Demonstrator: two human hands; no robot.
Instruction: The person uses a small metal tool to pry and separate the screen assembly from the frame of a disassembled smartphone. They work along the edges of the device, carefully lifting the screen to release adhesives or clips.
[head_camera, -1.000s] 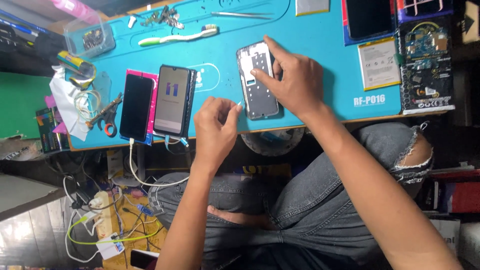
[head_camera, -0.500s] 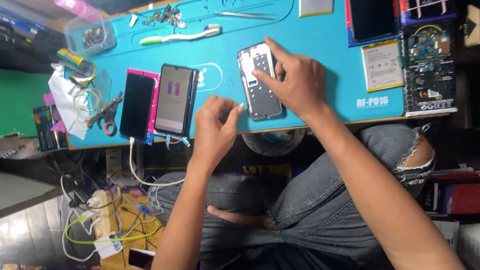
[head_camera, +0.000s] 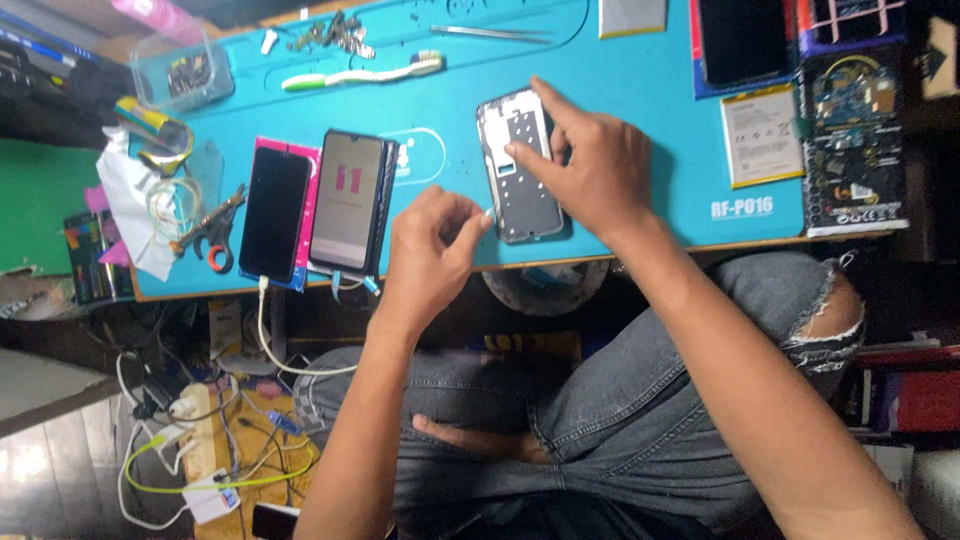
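Frame (head_camera: 520, 165) of an opened phone lies flat on the blue surface (head_camera: 640, 90), where I press it steady with my right hand (head_camera: 585, 165), fingers spread, while my left hand (head_camera: 430, 255), just beside it, pinches shut on something too small to tell.

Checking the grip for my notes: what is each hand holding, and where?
The right hand pins the open phone frame flat, fingers on its middle. The left hand holds nothing visible.
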